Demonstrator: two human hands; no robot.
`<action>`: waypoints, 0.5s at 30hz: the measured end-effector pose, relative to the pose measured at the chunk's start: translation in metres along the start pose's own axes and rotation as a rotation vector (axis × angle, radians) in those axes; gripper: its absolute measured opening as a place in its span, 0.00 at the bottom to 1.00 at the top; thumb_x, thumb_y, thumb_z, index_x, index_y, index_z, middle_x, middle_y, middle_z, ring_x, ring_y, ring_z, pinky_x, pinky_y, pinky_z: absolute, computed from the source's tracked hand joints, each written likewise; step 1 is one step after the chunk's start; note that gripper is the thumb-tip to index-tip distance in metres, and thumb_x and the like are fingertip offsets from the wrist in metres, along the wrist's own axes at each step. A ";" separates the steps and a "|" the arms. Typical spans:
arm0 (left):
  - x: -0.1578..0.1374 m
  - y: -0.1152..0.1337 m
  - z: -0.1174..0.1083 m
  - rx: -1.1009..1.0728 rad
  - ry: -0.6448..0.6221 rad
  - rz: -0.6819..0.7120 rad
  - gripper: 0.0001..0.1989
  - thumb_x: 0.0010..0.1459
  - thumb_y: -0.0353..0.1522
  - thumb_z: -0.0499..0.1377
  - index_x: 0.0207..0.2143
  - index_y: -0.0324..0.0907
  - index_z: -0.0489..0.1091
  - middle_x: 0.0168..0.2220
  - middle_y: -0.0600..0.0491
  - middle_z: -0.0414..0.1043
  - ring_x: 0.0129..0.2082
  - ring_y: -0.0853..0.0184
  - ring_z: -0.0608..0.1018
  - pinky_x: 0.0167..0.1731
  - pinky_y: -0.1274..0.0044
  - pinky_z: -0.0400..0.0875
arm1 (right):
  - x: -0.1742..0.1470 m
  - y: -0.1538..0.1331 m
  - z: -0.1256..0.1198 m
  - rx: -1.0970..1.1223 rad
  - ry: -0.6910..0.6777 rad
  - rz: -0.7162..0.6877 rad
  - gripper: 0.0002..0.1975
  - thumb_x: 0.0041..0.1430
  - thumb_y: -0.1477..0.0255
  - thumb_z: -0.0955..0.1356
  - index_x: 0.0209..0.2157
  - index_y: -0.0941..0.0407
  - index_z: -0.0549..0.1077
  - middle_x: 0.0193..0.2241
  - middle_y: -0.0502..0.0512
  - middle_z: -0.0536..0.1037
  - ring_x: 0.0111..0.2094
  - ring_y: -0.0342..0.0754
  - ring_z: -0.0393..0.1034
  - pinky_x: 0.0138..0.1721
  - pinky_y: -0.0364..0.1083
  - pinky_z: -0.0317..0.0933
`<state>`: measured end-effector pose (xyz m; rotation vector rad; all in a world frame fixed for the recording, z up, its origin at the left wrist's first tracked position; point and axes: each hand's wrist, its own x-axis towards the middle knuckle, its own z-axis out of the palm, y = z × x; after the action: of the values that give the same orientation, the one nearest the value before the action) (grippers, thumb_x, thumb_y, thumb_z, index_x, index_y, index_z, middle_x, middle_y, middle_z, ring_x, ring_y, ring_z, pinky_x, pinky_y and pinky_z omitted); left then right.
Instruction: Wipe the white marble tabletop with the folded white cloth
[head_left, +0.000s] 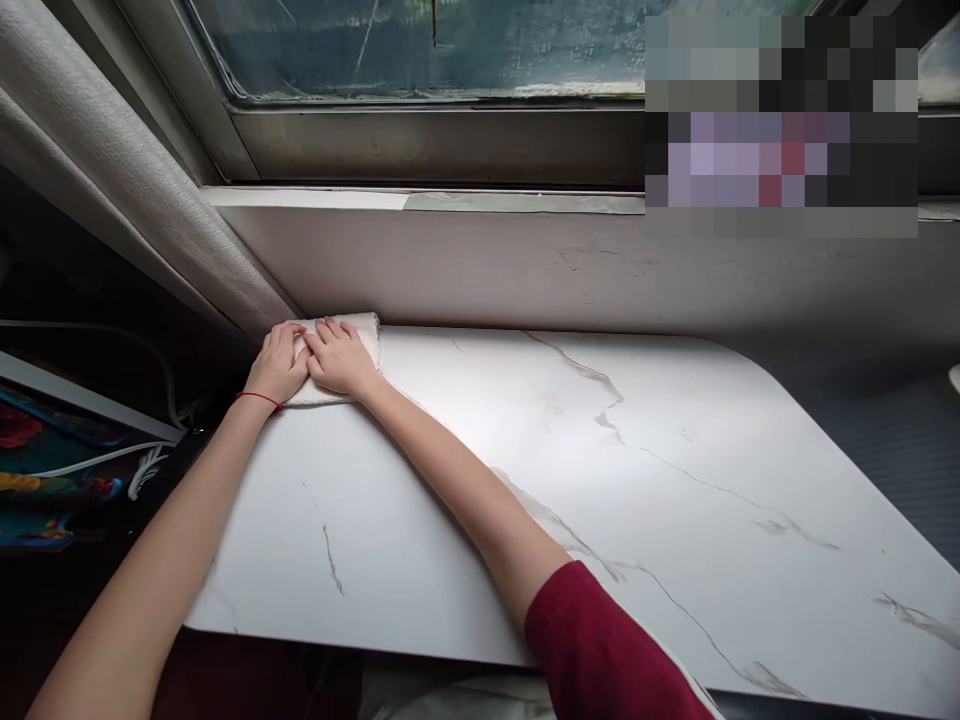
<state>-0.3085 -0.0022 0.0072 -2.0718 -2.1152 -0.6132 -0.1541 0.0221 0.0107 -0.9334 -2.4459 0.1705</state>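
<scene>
I rest my left hand (280,366) and right hand (339,360) on a white cloth (321,395), fingers (331,328) loosely spread, far left corner of the table (420,520).

LOC: prob. home rm | signs: window (487,50), sill (517,203), marble-look tbl (660,430), wht cable (101,459)

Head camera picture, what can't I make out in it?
In the head view:
White cloth: its underside, hidden against the tabletop.
Left hand and right hand: their palms, hidden by the backs of the hands.
Tabletop: its near right corner, cut off by the picture's edge.
Upper right: whatever the pixelated block covers.
Window pane: the scene beyond, too murky.
</scene>
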 end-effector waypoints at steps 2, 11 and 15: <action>0.002 -0.003 0.002 -0.009 0.018 0.001 0.21 0.60 0.35 0.48 0.54 0.37 0.64 0.56 0.37 0.67 0.60 0.51 0.71 0.63 0.60 0.64 | 0.005 0.004 0.002 0.019 -0.003 -0.009 0.21 0.70 0.74 0.61 0.60 0.65 0.69 0.65 0.69 0.66 0.69 0.59 0.55 0.69 0.58 0.46; 0.003 -0.006 0.007 0.005 0.045 -0.029 0.28 0.62 0.37 0.47 0.60 0.32 0.62 0.62 0.34 0.64 0.64 0.49 0.67 0.66 0.58 0.59 | 0.021 0.020 0.006 0.155 -0.006 -0.071 0.15 0.68 0.73 0.62 0.52 0.60 0.73 0.62 0.64 0.70 0.66 0.55 0.59 0.68 0.57 0.50; 0.003 -0.004 0.006 0.031 -0.026 -0.058 0.32 0.63 0.35 0.44 0.66 0.28 0.57 0.69 0.34 0.56 0.70 0.50 0.60 0.69 0.60 0.52 | 0.021 0.020 0.006 0.150 -0.010 -0.082 0.14 0.69 0.72 0.62 0.51 0.59 0.73 0.61 0.63 0.71 0.65 0.54 0.59 0.67 0.56 0.50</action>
<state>-0.3116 0.0024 0.0018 -2.0204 -2.1914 -0.5592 -0.1587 0.0515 0.0082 -0.7677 -2.4378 0.3254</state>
